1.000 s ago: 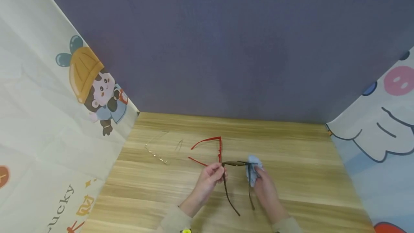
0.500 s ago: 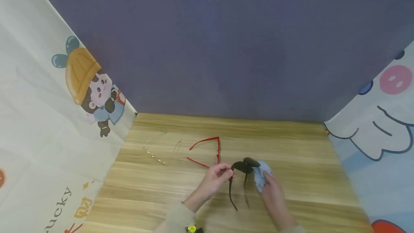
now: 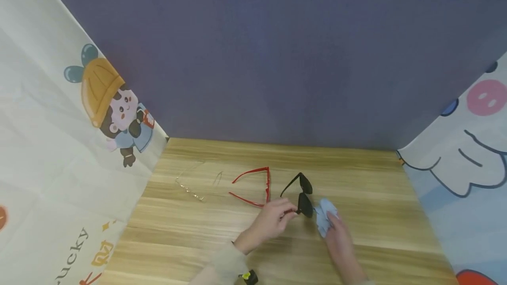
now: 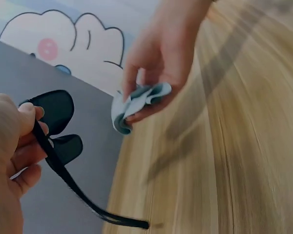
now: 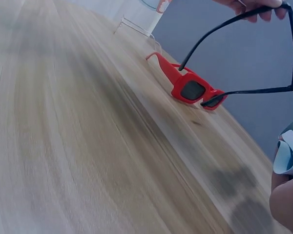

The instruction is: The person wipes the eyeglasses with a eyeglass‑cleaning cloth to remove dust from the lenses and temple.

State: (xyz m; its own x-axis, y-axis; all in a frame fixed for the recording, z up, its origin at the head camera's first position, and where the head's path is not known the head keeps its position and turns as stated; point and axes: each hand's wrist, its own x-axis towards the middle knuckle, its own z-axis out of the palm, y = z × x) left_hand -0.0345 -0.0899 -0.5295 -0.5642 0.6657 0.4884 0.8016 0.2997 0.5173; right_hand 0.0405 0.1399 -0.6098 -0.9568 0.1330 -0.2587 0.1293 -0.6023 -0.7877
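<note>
Black sunglasses (image 3: pixel 305 205) are held up by my left hand (image 3: pixel 273 220), which pinches them near one hinge between thumb and fingers. In the left wrist view both dark lenses of the sunglasses (image 4: pixel 56 112) show, and one temple arm hangs down toward the table. My right hand (image 3: pixel 337 236) grips a crumpled light blue cloth (image 3: pixel 326 217) just to the right of the sunglasses, and a gap lies between cloth and lenses in the left wrist view. Red-framed sunglasses (image 3: pixel 268 184) lie on the table behind my left hand, arms unfolded to the left.
Thin metal-framed glasses (image 3: pixel 190 191) lie farther left on the wooden table (image 3: pixel 368 179). A dark grey panel (image 3: pixel 253 56) rises behind the table. Cartoon-printed sheets flank it, a left sheet (image 3: pixel 43 126) and a right sheet (image 3: pixel 467 162).
My left hand has moved right and turned the black sunglasses so that their lenses face right. My right hand has drawn the cloth away from them, to the right and slightly down.
</note>
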